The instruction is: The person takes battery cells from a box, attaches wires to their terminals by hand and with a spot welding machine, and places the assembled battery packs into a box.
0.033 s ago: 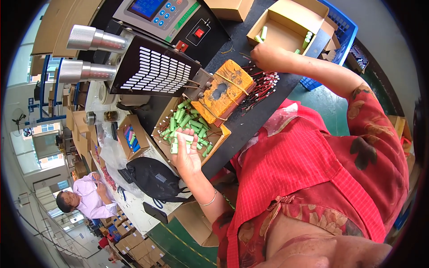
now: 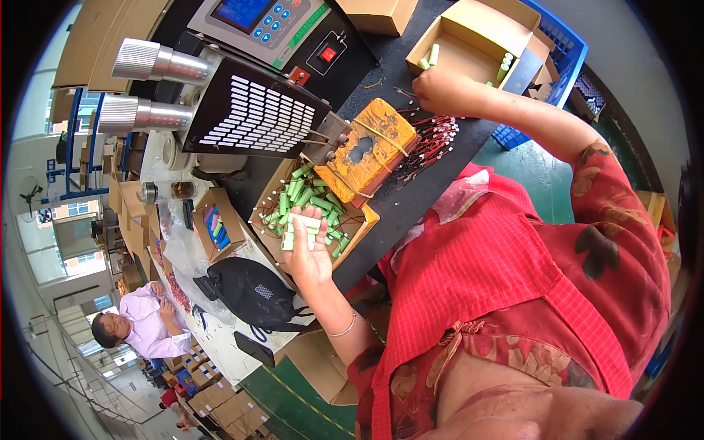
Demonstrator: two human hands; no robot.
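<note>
Lying within the left grip (image 2: 311, 265): green cylinders (image 2: 308, 222).

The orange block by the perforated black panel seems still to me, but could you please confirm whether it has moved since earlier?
No: the orange block shows no visible shift against the perforated black panel.

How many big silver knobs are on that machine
2: the upper silver knob and the lower silver knob, both left of the slotted panel; others may be hidden.

Light-green cylinders (image 2: 308, 221) held in left fingers (image 2: 301, 240); others (image 2: 321, 203) jumbled in cardboard box (image 2: 361, 236).
</note>
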